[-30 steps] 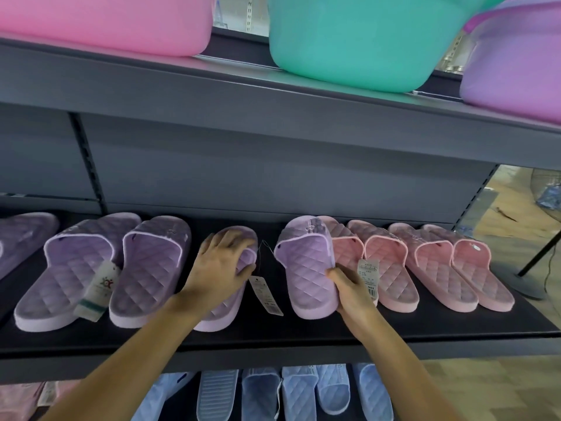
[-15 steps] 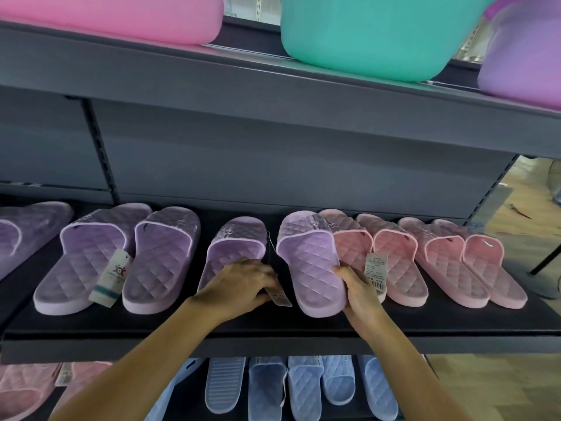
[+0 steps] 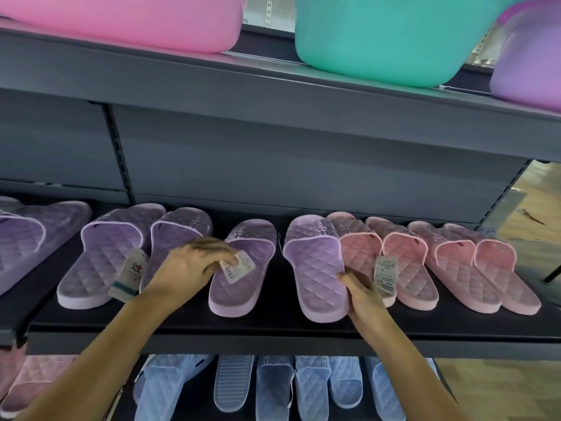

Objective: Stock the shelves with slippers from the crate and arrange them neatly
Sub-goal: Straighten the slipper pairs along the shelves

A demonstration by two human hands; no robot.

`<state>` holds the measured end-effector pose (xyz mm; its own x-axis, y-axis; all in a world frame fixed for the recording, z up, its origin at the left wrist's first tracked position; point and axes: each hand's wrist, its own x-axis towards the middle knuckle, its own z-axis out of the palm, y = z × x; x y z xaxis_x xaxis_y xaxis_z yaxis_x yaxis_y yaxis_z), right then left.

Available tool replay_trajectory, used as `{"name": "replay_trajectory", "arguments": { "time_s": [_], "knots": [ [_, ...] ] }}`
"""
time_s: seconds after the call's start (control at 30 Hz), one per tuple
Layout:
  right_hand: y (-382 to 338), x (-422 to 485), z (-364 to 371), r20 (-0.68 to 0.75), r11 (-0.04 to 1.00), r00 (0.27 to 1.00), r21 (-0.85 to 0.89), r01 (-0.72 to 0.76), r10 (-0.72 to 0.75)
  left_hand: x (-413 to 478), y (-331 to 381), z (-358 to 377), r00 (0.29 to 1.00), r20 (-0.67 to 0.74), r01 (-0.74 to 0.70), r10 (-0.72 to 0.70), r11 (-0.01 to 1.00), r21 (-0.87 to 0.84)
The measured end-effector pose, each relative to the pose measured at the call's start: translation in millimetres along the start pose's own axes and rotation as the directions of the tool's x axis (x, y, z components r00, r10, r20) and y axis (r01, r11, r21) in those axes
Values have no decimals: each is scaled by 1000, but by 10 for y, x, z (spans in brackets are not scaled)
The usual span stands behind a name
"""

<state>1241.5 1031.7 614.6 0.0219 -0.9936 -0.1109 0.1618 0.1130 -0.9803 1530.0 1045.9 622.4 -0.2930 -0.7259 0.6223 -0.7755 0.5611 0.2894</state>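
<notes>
Shelf (image 3: 273, 328): lilac pair mid-row, gap between.
Left hand (image 3: 188, 268) pinches tag (image 3: 238, 265) over left slipper (image 3: 243, 294).
Right hand (image 3: 362, 296) grips edge of right slipper (image 3: 315, 268), touching pink slipper (image 3: 361, 253).
Risk: tag tug skews left slipper; right slipper shoves pink row.

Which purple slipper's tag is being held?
The single purple slipper standing apart mid-shelf: the left hand pinches its tag; the right hand grips the neighbouring slipper instead.
</notes>
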Motion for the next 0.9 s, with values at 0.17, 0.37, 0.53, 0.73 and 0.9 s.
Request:
{"name": "replay_trajectory", "arguments": {
  "time_s": [0.17,0.37,0.53,0.73,0.9],
  "knots": [
    [105,-3,80,52,997,999,-81,-4,9,-141,-78,44,973,167,146,-162,984,102],
    [105,45,-3,95,826,983,-533,181,-155,-152,77,84,894,348,321,-281,945,-63],
    [152,-48,45,127,642,966,-727,245,-225,-130,220,258,815,526,224,-244,969,103],
    [156,-187,274,222,473,962,-838,271,-157,-123,407,482,892,329,267,-310,948,170],
    [115,-53,369,164,501,977,-839,212,-138,25,531,617,829,306,378,-468,872,310]
  ]
}}
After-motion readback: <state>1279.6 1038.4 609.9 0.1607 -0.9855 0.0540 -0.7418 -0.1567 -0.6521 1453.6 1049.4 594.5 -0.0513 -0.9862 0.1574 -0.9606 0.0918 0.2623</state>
